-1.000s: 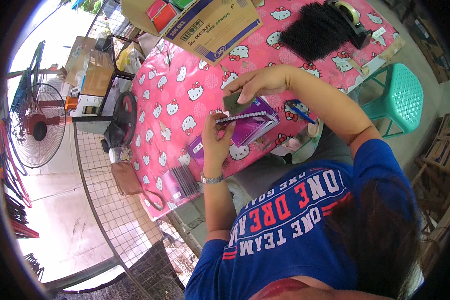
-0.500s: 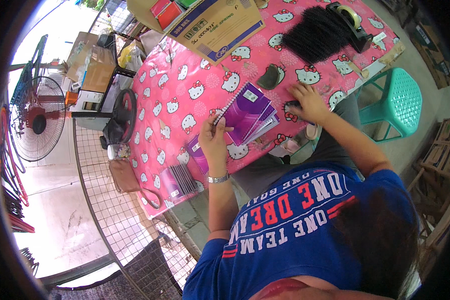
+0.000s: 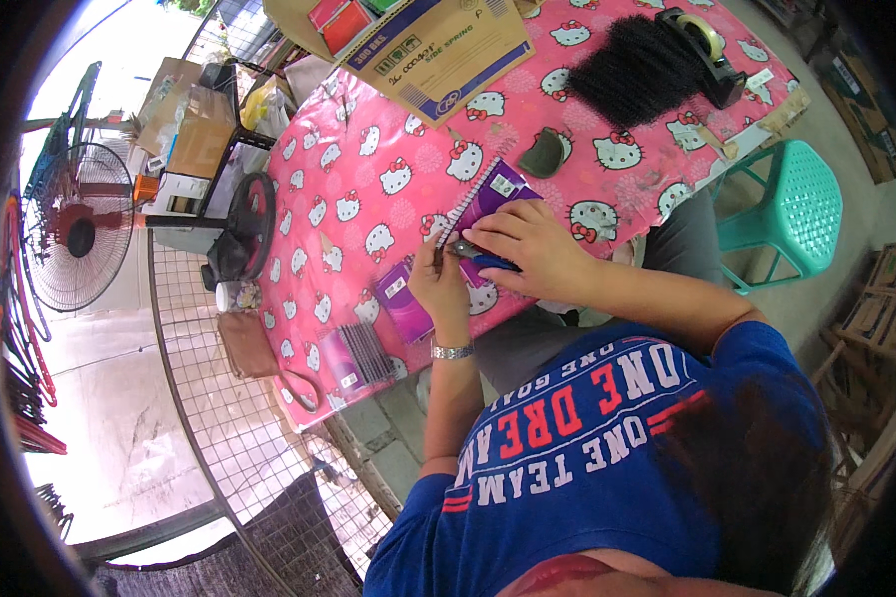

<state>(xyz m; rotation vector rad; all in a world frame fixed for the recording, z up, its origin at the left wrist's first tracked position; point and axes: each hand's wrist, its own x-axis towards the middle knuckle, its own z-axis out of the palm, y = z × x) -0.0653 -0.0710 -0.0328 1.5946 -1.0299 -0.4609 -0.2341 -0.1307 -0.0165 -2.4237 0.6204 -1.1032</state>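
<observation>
A purple spiral notebook lies tilted on the pink tablecloth in front of me. My left hand pinches its lower left corner, at the end of the wire coil. In my right hand are pliers with dark blue handles; their jaws are at that same coil end, close to my left fingertips. Whether the jaws grip the wire cannot be made out. Under my left hand lies another purple notebook, and nearer the table edge is a stack of notebooks with their coils showing.
A cardboard box stands at the far side. Black coils lie in a pile at far right beside a tape dispenser. Past the notebook rests a dark green curved piece. A green stool is right, a brown pouch left.
My right hand has lifted the pliers off the table at right and brought them left to the coil's lower end. My left hand stays at the notebook corner, and the notebook's loose pages are now covered.
</observation>
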